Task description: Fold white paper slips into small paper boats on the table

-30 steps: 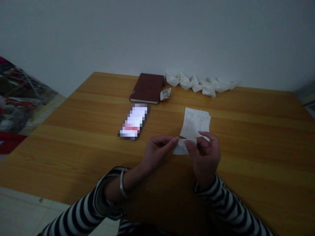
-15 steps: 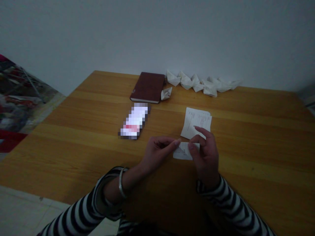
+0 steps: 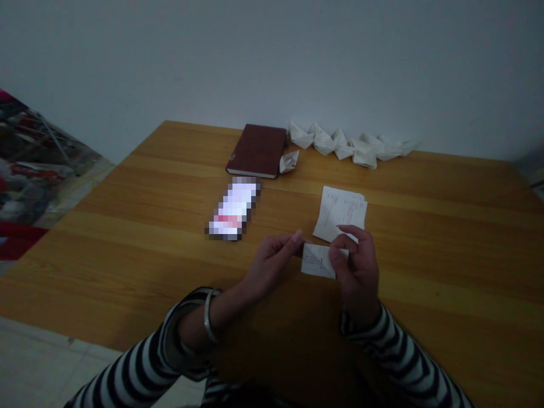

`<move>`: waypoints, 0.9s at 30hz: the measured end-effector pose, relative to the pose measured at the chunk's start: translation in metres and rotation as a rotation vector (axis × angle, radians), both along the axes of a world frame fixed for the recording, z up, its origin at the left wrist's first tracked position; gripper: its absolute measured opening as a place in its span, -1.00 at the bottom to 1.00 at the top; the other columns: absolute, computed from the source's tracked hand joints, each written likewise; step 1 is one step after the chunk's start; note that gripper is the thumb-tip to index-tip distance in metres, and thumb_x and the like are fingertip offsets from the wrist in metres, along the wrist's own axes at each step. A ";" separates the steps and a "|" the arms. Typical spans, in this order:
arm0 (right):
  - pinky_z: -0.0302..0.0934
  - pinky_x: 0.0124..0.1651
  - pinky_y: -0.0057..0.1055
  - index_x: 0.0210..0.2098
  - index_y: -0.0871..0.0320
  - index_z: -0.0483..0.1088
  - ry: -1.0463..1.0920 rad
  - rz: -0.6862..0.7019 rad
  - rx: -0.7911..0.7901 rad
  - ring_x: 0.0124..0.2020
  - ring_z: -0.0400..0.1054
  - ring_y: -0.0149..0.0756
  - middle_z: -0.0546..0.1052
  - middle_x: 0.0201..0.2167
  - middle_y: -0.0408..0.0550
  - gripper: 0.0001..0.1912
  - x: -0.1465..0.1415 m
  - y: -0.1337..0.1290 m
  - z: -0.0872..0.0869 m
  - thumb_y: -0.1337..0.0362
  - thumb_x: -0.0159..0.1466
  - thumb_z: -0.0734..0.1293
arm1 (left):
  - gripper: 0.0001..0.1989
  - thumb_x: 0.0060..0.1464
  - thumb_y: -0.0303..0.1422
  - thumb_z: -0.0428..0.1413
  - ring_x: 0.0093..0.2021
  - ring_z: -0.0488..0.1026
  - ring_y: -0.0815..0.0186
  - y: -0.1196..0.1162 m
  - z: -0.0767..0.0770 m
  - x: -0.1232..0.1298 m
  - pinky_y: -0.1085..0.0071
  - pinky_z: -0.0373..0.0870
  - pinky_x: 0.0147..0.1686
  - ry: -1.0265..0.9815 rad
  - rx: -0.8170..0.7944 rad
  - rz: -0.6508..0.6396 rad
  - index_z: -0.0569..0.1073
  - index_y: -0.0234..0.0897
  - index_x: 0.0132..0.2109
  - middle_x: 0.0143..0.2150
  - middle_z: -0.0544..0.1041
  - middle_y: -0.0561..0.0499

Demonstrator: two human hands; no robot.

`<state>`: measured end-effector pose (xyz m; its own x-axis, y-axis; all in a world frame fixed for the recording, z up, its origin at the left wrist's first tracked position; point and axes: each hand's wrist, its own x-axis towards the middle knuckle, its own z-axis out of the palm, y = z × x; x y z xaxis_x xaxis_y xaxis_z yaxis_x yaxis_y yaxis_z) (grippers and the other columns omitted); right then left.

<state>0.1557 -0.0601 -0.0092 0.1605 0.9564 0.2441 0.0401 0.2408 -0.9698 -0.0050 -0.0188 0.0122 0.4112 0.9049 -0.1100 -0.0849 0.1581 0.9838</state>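
A small sheet of white printed paper (image 3: 317, 262), folded with a diagonal crease across its face, is held above the wooden table. My right hand (image 3: 358, 269) pinches its right end, thumb in front and the other fingers bent behind. At the upper left corner is my left hand (image 3: 276, 256), fingers closed together against the paper's edge, with the thumb raised off its face. Just beyond my right hand lie some loose printed sheets (image 3: 340, 209), stacked unevenly. A phone (image 3: 234, 209) with a lit, blurred screen rests left of the sheets.
A dark red notebook (image 3: 258, 150) lies at the back of the wooden table (image 3: 127, 238). Beside it sits one folded paper boat (image 3: 289, 162). Several more white paper boats (image 3: 340, 144) form a row along the wall. Cluttered items (image 3: 34, 164) stand on the floor at left.
My left thumb has lifted off the folded paper's face and moved up and left, uncovering its left end. My right hand keeps its pinch, shifted slightly right.
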 end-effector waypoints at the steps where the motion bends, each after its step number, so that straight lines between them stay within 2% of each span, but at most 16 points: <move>1: 0.07 -0.58 -0.45 0.05 0.04 0.20 0.001 -0.004 -0.003 -0.58 0.16 -0.43 0.32 -0.46 -0.22 -0.70 0.000 0.000 0.000 0.32 0.34 0.25 | -0.53 0.30 -0.12 -0.04 -0.35 0.52 0.32 0.000 -0.001 0.000 0.39 0.44 -0.23 -0.015 -0.014 -0.004 0.60 -0.36 -0.32 -0.38 0.61 -0.08; 4: 0.05 -0.57 -0.46 0.05 0.04 0.19 -0.002 -0.015 -0.011 -0.58 0.15 -0.44 0.33 -0.44 -0.21 -0.70 0.000 0.000 0.001 0.34 0.34 0.25 | -0.38 0.32 -0.01 -0.17 -0.33 0.54 0.28 0.000 -0.004 0.000 0.33 0.45 -0.16 -0.033 -0.039 -0.003 0.60 -0.38 -0.29 -0.34 0.62 -0.13; 7: 0.07 -0.54 -0.45 0.04 0.05 0.19 -0.008 -0.016 -0.008 -0.56 0.15 -0.43 0.32 -0.45 -0.22 -0.70 -0.001 0.000 0.002 0.35 0.33 0.25 | -0.32 0.29 0.06 -0.20 -0.36 0.51 0.29 0.000 -0.006 0.000 0.35 0.44 -0.21 0.019 -0.055 0.019 0.57 -0.38 -0.36 -0.40 0.59 -0.12; 11: 0.12 -0.46 -0.42 0.04 0.04 0.19 -0.013 0.003 -0.003 -0.49 0.23 -0.39 0.33 -0.44 -0.20 -0.70 -0.005 -0.001 -0.002 0.35 0.33 0.25 | -0.59 0.11 -0.05 0.15 -0.46 0.39 0.38 -0.003 -0.002 0.002 0.47 0.32 -0.43 0.106 -0.040 -0.059 0.55 -0.38 -0.37 -0.47 0.51 -0.01; 13: 0.14 -0.42 -0.41 0.04 0.04 0.19 -0.018 0.007 0.003 -0.45 0.24 -0.38 0.33 -0.42 -0.20 -0.71 -0.006 0.000 -0.005 0.34 0.33 0.25 | -0.67 0.03 -0.14 0.25 -0.50 0.31 0.43 -0.003 -0.001 0.002 0.51 0.22 -0.51 0.134 -0.035 -0.076 0.53 -0.39 -0.37 -0.50 0.46 0.04; 16: 0.12 -0.43 -0.41 0.03 0.04 0.20 -0.014 0.026 -0.016 -0.48 0.21 -0.40 0.31 -0.43 -0.21 -0.72 -0.007 0.000 -0.005 0.33 0.34 0.24 | -0.59 0.16 -0.12 0.11 -0.56 0.15 0.48 -0.003 -0.002 0.001 0.54 0.06 -0.59 0.163 -0.021 -0.100 0.43 -0.37 -0.48 -0.58 0.28 0.12; 19: 0.09 -0.48 -0.43 0.05 0.03 0.18 0.012 0.051 -0.047 -0.51 0.18 -0.41 0.30 -0.43 -0.22 -0.71 -0.006 0.000 -0.003 0.32 0.35 0.24 | -0.53 0.23 -0.10 0.01 -0.58 0.08 0.49 0.000 -0.005 -0.001 0.54 0.01 -0.60 0.188 0.015 -0.126 0.33 -0.34 -0.53 -0.60 0.17 0.15; 22: 0.07 -0.50 -0.44 0.05 0.03 0.16 0.046 0.069 -0.070 -0.54 0.15 -0.43 0.29 -0.44 -0.23 -0.70 -0.005 0.002 -0.001 0.30 0.35 0.24 | -0.53 0.24 -0.09 -0.02 -0.57 0.07 0.49 0.002 -0.005 -0.002 0.54 0.01 -0.60 0.204 0.025 -0.150 0.31 -0.33 -0.53 -0.59 0.17 0.14; 27: 0.05 -0.56 -0.47 0.06 0.04 0.16 0.120 0.140 -0.127 -0.58 0.11 -0.45 0.26 -0.46 -0.24 -0.67 -0.002 0.005 -0.002 0.25 0.34 0.26 | -0.53 0.27 -0.10 -0.07 -0.55 0.19 0.46 0.008 -0.002 -0.006 0.54 0.14 -0.56 0.252 0.049 -0.275 0.38 -0.34 -0.46 -0.56 0.30 0.10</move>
